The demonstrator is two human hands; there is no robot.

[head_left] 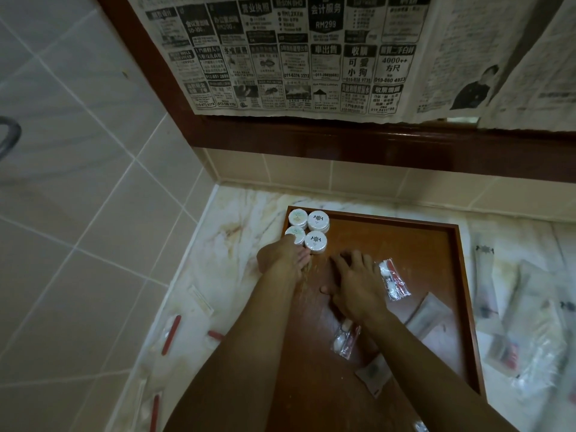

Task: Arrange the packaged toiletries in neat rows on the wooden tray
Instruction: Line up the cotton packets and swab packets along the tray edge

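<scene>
Two bare forearms reach from the lower edge over the rectangular reddish-brown wooden tray point(436, 244), which rests on a veined marble counter point(237, 226) in a tiled corner below a dark-framed mirror covered with newspaper point(296, 54). Four small round white soap discs with printed labels point(308, 231) stand in a two-by-two block in the tray's far left corner. The left hand point(282, 255) lies against the near edge of that block, its fingertips touching the nearest discs (whether it pinches one cannot be told). The right hand point(355, 283) rests palm down on the tray floor, fingers spread and gripping nothing. Just beside it lies a clear plastic sachet holding white cotton and a red stick point(393, 282); a second similar sachet point(344, 338) sits near the right wrist. Further wrapped packets point(530, 310) lie scattered on the counter to the right. Judged by appearance, the discs are light, rigid and stackable, best nudged by their rims; the sachets are limp, slippery film, best pinched at a sealed edge.
</scene>
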